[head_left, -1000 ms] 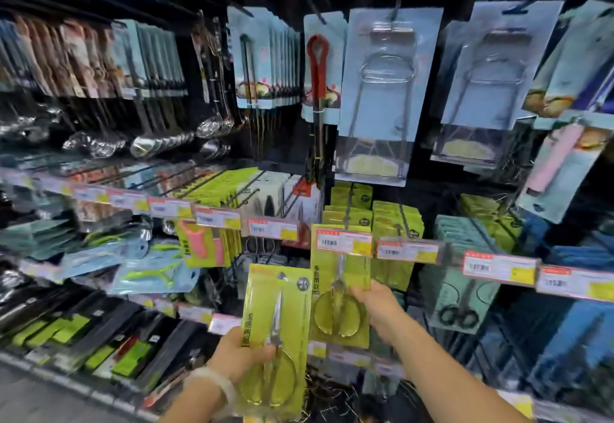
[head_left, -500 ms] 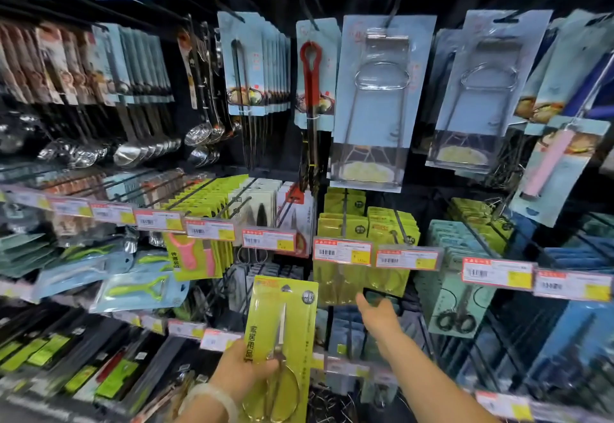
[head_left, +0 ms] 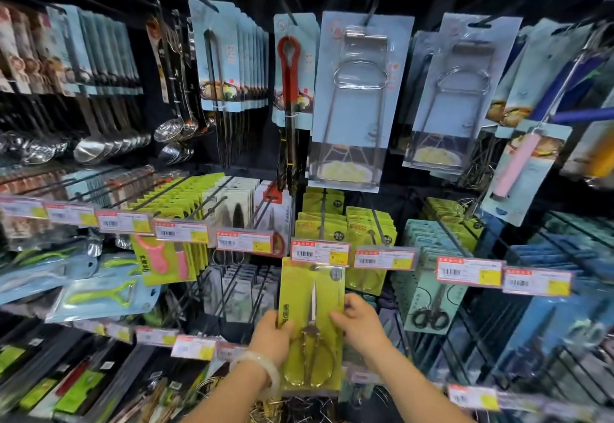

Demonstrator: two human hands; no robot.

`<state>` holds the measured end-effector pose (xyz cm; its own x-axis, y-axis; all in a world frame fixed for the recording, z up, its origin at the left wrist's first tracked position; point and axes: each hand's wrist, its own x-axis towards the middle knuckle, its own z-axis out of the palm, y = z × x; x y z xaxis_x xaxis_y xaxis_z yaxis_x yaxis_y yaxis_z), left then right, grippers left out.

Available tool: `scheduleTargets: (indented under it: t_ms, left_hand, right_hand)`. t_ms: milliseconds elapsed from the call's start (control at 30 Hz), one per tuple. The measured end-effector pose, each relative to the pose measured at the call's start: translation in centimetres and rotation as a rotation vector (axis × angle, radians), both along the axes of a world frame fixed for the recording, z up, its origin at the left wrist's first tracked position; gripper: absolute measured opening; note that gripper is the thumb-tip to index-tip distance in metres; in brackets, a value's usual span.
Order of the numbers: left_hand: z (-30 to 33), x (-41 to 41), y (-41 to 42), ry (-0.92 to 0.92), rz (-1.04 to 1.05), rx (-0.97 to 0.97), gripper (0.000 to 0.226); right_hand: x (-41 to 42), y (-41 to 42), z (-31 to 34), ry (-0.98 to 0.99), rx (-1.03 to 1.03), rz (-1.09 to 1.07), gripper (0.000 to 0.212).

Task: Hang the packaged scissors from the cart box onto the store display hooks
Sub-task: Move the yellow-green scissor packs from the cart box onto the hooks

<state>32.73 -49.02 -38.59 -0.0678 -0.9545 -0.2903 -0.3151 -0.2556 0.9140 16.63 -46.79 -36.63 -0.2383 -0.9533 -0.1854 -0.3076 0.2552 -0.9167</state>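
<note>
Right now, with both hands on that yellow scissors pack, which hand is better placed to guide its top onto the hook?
Probably the right hand. It pinches the scissors pack higher up its edge, nearer the price tag where the hook ends. The left hand grips lower down, suited to steadying.

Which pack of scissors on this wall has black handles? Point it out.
The pack on the pale teal card, hanging right of both hands. Its small scissors have black handle loops; the yellow-green pack held by the left hand and right hand has gold ones.

Pale bangle [head_left: 262, 367], L wrist.
</note>
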Motion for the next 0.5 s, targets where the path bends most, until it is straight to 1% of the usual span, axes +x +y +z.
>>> scheduleTargets:
  t_ms: [67, 167, 267, 300, 367, 433, 467, 500]
  left_hand:
    - [0.7, -0.5, -1.4, 0.019, 0.004, -0.033, 0.012]
    - [2.0, -0.9, -2.9, 0.015, 0.014, -0.078, 0.022]
    - [2.1, -1.0, -3.5, -0.002, 0.036, -0.108, 0.030]
    - [2.3, -1.0, -3.3, -0.026, 0.027, -0.115, 0.031]
    - [1.9, -1.0, -3.2, -0.051, 0.003, -0.108, 0.029]
    - [1.7, -1.0, -3.3, -0.076, -0.009, -0.123, 0.032]
    - [1.5, -1.0, -3.5, -0.099, -0.017, -0.132, 0.035]
    - [1.5, -1.1, -3.6, -0.128, -0.026, -0.138, 0.036]
  right_hand:
    - [-0.4, -0.6, 1.1, -0.013, -0.055, -0.029, 0.021]
    - [-0.3, -1.7, 2.4, -0.067, -0.120, -0.056, 0.008]
    - [0.0, -2.4, 2.1, -0.061, -0.102, -0.085, 0.021]
    - [0.0, -2.4, 1.8, -0.055, -0.096, -0.091, 0.019]
    - [0.1, -2.4, 1.2, -0.007, -0.077, -0.102, 0.002]
    - [0.0, -2.7, 0.5, 0.030, -0.089, -0.119, 0.022]
    - [-0.1, -2.8, 0.2, 0.043, -0.089, -0.132, 0.028]
    - [0.0, -2.9, 0.1, 0.068, -0.085, -0.136, 0.029]
